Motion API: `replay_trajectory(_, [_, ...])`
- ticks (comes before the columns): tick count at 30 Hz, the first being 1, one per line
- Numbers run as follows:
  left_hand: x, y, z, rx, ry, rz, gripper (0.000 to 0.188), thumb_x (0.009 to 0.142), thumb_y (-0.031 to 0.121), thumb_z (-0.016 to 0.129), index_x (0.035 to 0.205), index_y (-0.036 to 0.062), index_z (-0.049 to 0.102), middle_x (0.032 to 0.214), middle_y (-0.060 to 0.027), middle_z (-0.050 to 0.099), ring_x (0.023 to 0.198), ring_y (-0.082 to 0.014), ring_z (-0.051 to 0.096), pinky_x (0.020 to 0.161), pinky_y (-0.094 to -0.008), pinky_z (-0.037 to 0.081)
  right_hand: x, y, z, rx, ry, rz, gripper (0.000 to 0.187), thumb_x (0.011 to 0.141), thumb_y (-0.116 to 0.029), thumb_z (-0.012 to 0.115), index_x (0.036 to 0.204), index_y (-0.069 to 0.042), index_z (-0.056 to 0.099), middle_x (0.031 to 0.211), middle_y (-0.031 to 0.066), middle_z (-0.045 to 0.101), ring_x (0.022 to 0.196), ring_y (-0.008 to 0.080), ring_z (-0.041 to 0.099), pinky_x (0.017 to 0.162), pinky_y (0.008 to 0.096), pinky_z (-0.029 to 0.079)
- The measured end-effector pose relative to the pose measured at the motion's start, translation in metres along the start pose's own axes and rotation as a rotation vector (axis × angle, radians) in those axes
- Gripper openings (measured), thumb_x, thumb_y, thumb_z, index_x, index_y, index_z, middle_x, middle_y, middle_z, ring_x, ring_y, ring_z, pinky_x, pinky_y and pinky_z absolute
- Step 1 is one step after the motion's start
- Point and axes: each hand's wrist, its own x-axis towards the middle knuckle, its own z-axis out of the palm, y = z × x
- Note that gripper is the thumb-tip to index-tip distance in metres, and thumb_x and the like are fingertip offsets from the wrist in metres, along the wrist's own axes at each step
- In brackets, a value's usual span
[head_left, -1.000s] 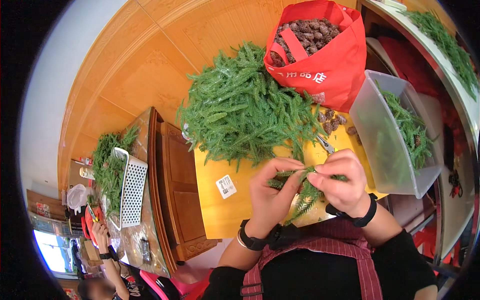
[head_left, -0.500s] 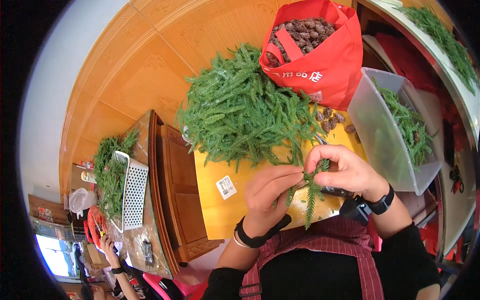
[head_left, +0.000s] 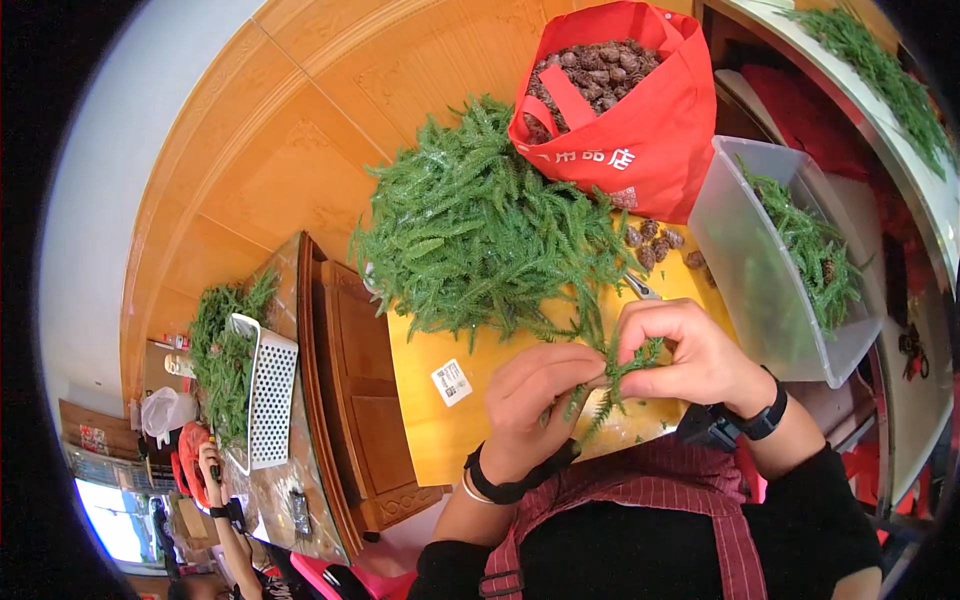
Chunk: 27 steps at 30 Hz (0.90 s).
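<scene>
Both of my hands meet over the front of a yellow table (head_left: 425, 395). Between them is a green artificial pine sprig (head_left: 614, 378), its tips sticking out past my fingers. My left hand (head_left: 535, 400) pinches the sprig from one side, fingers closed. Thumb and curled forefinger of my right hand (head_left: 685, 350) close on it from the other side. Just beyond my right hand lies a metal tool (head_left: 641, 288), partly covered, its kind unclear. A large heap of green pine sprigs (head_left: 480, 230) covers the table's far part, with several loose pine cones (head_left: 655, 243) right of it.
Behind the cones stands a red bag (head_left: 640, 150) full of pine cones. A clear plastic bin (head_left: 765, 270) with greenery is at the right. On a side table at left sits a white perforated basket (head_left: 272, 400) by more greenery; a co-worker's hand (head_left: 210, 465) is near it.
The sprig's tips have turned, with one now pointing right past my right thumb. My right hand has shifted slightly down. The co-worker's hand has moved up a little.
</scene>
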Motion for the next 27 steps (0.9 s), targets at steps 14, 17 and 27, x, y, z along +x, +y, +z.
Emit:
replay_trajectory(14, [0.004,0.006,-0.003,0.011,-0.024,-0.282,0.016,0.069,-0.005,0.064,0.084,0.0007,0.061,0.078,-0.0108,0.062,0.07,-0.0219,0.061,0.06,-0.0275,0.047,-0.002,0.001,0.007,-0.851,0.278,-0.425,0.02,0.058,-0.009,0.074,0.065,-0.005,0.056,0.068,0.0055,0.052,0.054,0.0193,0.054,0.046,0.0281,0.045])
replay_trajectory(17, [0.002,0.006,-0.001,-0.062,-0.028,-0.456,0.008,0.076,-0.005,0.061,0.083,-0.0015,0.059,0.071,-0.0068,0.058,0.06,-0.011,0.055,0.054,-0.0215,0.044,0.002,0.002,0.006,-1.025,0.259,-0.524,0.02,0.057,-0.009,0.072,0.066,-0.005,0.054,0.069,0.0065,0.052,0.054,0.0205,0.054,0.052,0.0299,0.05])
replay_trajectory(27, [-0.003,-0.001,0.006,-0.21,0.173,-0.46,0.011,0.078,-0.006,0.057,0.087,-0.0017,0.057,0.074,-0.0074,0.058,0.063,-0.0129,0.056,0.056,-0.0232,0.045,0.009,0.001,-0.001,-0.501,0.223,-0.151,0.02,0.064,-0.008,0.073,0.073,-0.003,0.056,0.082,0.0108,0.062,0.079,0.0234,0.061,0.076,0.0324,0.047])
